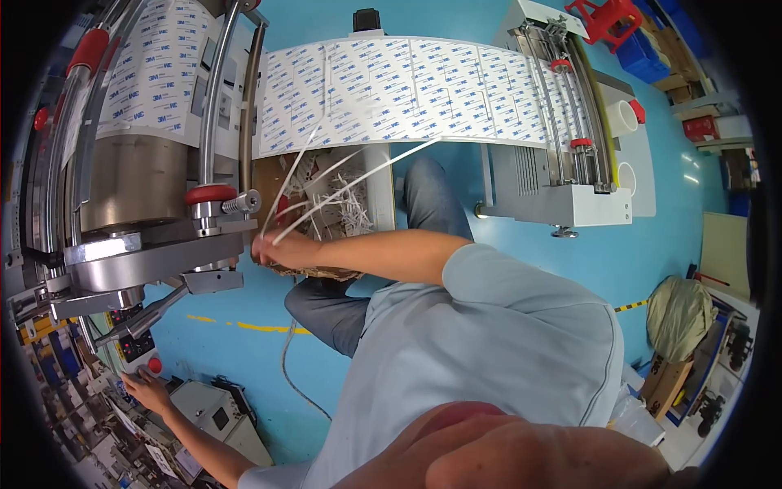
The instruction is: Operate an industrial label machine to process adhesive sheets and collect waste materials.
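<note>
My right hand [287, 251] is closed around the lower ends of several thin white strips [350, 175]. The strips fan upward to the near edge of a wide white sheet [366, 90] printed in blue, with lines cut into it. Below the sheet, beside that hand, a cardboard box [379, 196] holds a tangle of white scrap strips [354, 210]. My left hand [147, 393] reaches out at the lower left, fingers apart, close to a red push button [155, 364] on a control panel [130, 342]. Whether it touches the panel, I cannot tell.
At left stands a machine with a large metal roller [134, 183], steel bars and a red collar [210, 194]. The sheet runs right to a grey roller unit [529, 179]. A grey cabinet [216, 416] stands lower left. A red stool [607, 20] and blue bin [639, 57] are far right.
</note>
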{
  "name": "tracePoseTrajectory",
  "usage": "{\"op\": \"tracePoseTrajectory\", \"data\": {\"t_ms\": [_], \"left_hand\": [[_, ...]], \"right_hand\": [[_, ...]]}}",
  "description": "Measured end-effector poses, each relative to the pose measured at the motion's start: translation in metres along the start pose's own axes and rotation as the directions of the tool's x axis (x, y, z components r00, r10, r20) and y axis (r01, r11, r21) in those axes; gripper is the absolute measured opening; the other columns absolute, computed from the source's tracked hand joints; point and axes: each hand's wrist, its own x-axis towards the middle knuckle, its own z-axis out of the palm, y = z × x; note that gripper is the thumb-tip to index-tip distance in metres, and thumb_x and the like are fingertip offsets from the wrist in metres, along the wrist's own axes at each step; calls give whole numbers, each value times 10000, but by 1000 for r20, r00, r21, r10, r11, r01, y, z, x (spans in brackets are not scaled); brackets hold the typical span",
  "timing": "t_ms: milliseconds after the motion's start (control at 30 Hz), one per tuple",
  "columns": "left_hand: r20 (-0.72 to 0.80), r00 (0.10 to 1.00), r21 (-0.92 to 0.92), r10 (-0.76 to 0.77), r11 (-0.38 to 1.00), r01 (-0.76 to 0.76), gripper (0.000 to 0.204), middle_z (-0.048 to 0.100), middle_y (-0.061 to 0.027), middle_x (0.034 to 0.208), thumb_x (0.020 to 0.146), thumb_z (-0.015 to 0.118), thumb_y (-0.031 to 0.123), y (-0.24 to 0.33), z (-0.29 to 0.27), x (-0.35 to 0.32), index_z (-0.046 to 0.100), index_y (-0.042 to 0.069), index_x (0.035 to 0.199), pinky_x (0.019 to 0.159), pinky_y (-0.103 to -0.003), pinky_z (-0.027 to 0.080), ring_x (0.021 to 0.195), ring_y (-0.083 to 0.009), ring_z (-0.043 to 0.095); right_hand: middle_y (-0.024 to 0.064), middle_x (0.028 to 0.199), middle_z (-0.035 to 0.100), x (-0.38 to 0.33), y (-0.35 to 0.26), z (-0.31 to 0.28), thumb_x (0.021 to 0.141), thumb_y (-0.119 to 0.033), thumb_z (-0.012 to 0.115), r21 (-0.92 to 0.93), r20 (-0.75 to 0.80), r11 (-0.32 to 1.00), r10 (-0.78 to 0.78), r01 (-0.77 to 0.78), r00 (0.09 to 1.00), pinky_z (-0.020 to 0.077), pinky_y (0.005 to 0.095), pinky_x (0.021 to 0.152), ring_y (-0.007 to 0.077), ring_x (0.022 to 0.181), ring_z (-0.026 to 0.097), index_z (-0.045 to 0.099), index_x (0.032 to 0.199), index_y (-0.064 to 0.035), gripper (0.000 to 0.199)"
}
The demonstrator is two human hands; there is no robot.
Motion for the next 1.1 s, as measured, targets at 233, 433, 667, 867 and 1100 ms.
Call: {"op": "tracePoseTrajectory", "data": {"t_ms": [233, 433, 667, 867, 1100], "left_hand": [[2, 1000, -17, -24, 1000, 24, 544, 408, -261, 1258, 910, 509, 284, 4, -4, 0, 326, 30, 1356, 910, -423, 405, 1142, -408, 446], [22, 1000, -56, 11, 998, -9, 526, 414, -257, 1259, 903, 507, 201, 4, -5, -2, 317, 32, 1364, 900, -405, 407, 1128, -402, 455], [-140, 988, 152, 71, 987, -50, 550, 447, -246, 1233, 883, 538, 241, 30, -20, -6, 341, 16, 1344, 844, -436, 431, 1094, -391, 482], [188, 948, -602, 259, 793, -97, 599, 520, -209, 1172, 792, 683, 292, 262, -31, -117, 446, -34, 1236, 964, -420, 364, 1109, -361, 481], [415, 781, -818, 467, 568, 95, 288, 639, -174, 986, 859, 581, 167, 436, -29, -115, 574, -17, 1080, 782, -337, 475, 919, -258, 626]], "right_hand": [[54, 713, 641, 2, 10, 14, 940, -254, 380, -15, 166, 999, -43, 46, 985, 477, 308, 642, 171, 690, 612, 600, 888, -39, 312], [52, 718, 632, 2, 21, 15, 934, -244, 398, -83, 160, 996, -14, 28, 987, 479, 314, 630, 176, 664, 608, 592, 901, -46, 279], [34, 716, 621, -10, 30, 7, 893, -201, 463, 37, 32, 994, 102, -103, 994, 473, 297, 570, 150, 638, 593, 582, 920, -55, 191], [50, 748, 620, -24, 39, 9, 852, -174, 499, -21, 104, 1000, 24, -22, 994, 466, 314, 659, 177, 707, 598, 581, 918, -61, 154], [141, 904, 623, -30, 46, -5, 641, -231, 727, -404, 153, 898, -122, 175, 981, 458, 384, 764, 275, 888, 596, 601, 950, -19, 396]]}}
